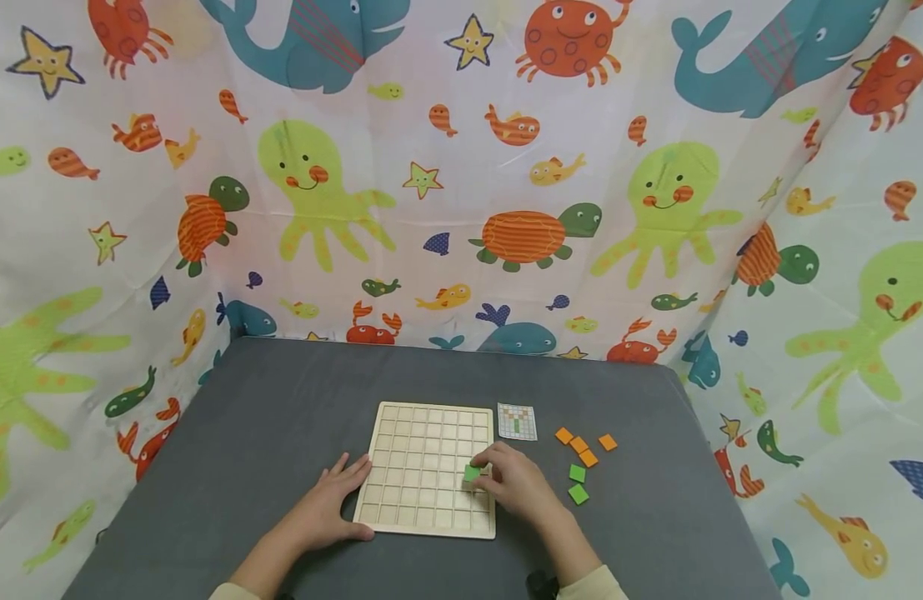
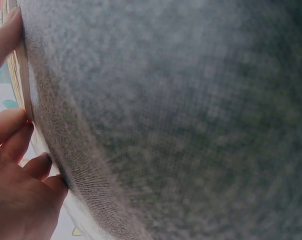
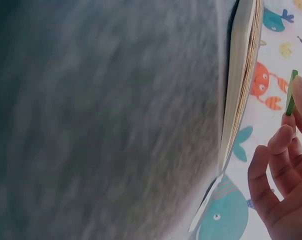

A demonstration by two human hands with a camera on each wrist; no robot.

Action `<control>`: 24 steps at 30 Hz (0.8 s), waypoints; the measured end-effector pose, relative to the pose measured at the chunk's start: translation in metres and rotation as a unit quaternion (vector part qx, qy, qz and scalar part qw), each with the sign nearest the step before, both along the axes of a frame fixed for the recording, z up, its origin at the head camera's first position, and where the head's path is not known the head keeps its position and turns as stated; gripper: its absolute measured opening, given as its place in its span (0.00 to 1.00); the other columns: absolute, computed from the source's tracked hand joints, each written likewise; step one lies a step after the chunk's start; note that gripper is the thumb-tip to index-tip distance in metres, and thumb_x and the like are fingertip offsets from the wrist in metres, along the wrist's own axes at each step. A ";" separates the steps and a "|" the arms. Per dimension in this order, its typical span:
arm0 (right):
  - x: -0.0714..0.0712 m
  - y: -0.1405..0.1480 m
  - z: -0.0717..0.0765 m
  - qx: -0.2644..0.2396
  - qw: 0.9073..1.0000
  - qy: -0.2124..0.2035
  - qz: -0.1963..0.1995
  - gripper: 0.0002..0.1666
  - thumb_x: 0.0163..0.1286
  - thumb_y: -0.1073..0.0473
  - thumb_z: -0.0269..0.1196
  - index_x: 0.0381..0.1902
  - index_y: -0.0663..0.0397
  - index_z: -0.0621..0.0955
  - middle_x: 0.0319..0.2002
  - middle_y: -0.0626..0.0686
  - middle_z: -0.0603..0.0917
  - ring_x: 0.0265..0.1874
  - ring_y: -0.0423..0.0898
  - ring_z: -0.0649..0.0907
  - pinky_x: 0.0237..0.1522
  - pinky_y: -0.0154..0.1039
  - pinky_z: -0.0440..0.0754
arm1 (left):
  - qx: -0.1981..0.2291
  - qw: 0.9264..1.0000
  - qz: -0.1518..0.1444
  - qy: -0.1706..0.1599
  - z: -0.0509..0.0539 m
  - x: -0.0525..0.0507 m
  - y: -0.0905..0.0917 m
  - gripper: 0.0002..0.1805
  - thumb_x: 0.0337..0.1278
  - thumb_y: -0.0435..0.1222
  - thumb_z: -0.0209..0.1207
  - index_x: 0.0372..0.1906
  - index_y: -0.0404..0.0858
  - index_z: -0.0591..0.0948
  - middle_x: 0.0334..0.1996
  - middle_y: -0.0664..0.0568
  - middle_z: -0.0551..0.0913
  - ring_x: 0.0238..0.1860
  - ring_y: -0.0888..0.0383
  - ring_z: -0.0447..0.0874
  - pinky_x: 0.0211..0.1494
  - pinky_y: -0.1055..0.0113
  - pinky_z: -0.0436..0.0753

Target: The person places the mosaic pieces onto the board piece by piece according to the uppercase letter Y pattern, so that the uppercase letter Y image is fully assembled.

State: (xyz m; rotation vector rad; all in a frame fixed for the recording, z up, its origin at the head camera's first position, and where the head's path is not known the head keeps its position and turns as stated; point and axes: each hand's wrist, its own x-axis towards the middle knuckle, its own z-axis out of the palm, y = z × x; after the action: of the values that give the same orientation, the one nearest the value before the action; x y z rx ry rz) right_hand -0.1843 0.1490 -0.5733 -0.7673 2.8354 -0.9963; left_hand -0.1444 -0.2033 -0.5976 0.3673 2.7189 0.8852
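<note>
The left hand (image 1: 324, 510) is lying at the left side of the wooden grid board (image 1: 412, 475), its fingers (image 1: 358, 472) spreading wide from the thumb, which is touching near the lower left corner; the fingertips are resting along the board's edge. The left forearm is slanting in from below.

The right hand (image 1: 519, 483) is reaching over the board's right side, its forearm angling in from the lower right. Thumb and fingers are pinching a green tile (image 1: 472, 473), and the right wrist view is showing it nearly edge-on, apart from the board, with the other fingers curling loosely.

Near the right hand, a patterned card (image 1: 517, 422), four orange tiles (image 1: 588, 458) and two green tiles (image 1: 578, 494) are lying on the desk (image 1: 296, 400).
</note>
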 end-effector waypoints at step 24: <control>0.006 -0.051 -0.002 0.022 0.999 -0.002 0.039 0.14 0.64 0.50 0.72 0.46 0.45 0.87 0.43 0.43 0.83 0.27 0.28 0.74 0.28 0.28 0.74 | 0.001 1.000 0.000 0.003 -0.004 -0.001 -0.001 0.63 0.29 0.57 0.80 0.76 0.39 0.66 0.79 0.50 0.61 0.81 0.37 0.45 0.77 0.33 0.50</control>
State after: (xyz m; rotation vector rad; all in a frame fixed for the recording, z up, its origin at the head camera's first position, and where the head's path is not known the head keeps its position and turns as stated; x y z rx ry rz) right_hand -0.1780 0.0980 -0.5755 -0.8641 2.7902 -0.9214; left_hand -0.1457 -0.2047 -0.6019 0.3701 2.7231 0.8887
